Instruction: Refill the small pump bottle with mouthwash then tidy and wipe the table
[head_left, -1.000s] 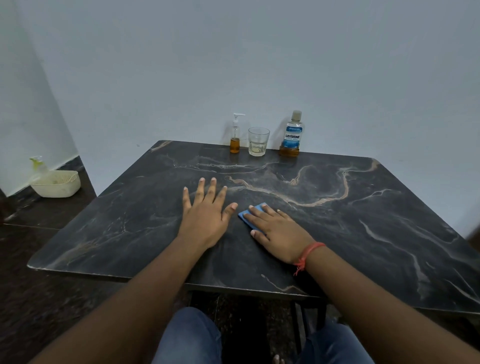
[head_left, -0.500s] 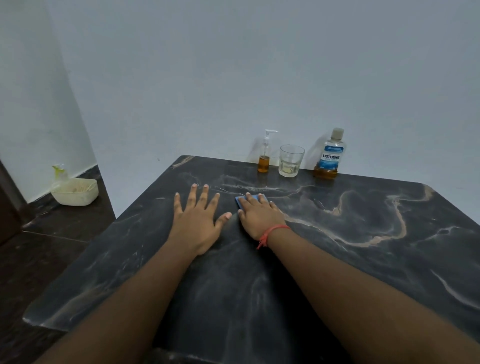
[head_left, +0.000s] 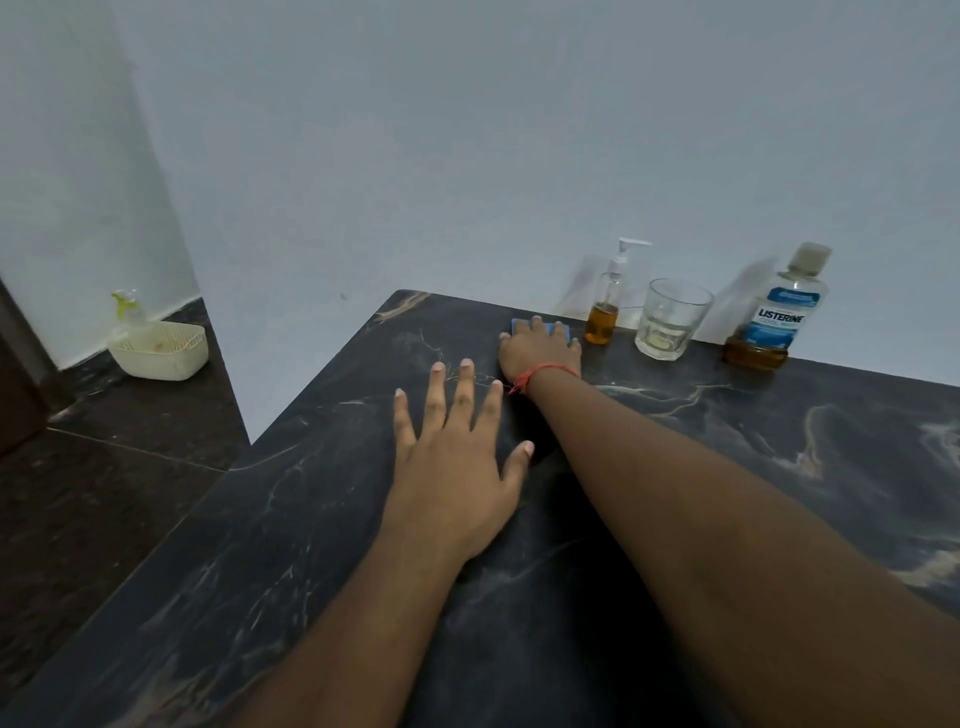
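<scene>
My right hand presses flat on a blue cloth at the far side of the dark marble table, close to the wall. Only the cloth's far edge shows past my fingers. Just right of it stands the small pump bottle with amber liquid in its lower part. Further right are a clear glass and the Listerine mouthwash bottle, capped, with a little amber liquid at the bottom. My left hand lies flat on the table, fingers spread, holding nothing.
On the dark floor at the left, against the wall, sits a cream plastic basket with a spray bottle in it. The table's left edge runs diagonally beside the floor. The wall stands right behind the bottles.
My right hand has slid the blue cloth away from me across the table, from its middle to the far edge beside the pump bottle. My left hand stayed flat.
</scene>
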